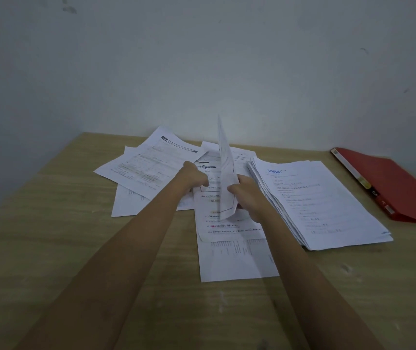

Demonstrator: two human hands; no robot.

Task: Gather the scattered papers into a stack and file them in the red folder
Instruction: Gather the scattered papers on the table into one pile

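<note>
Nearest, at 6 o'clock from the hands, overlapping loose sheets (pixel 237 263) lie flat on the wooden table (pixel 50 248). The right hand (pixel 251 195) grips one upright sheet (pixel 224 170), which hides part of the papers behind it. The left hand (pixel 194 176) rests curled on the papers; I cannot tell whether it holds any. At 3 o'clock sits one stack (pixel 323 200). At 10 o'clock lie at least three scattered sheets (pixel 148 162). One closed red folder (pixel 398 183) lies beyond the stack, at 2 o'clock.
</note>
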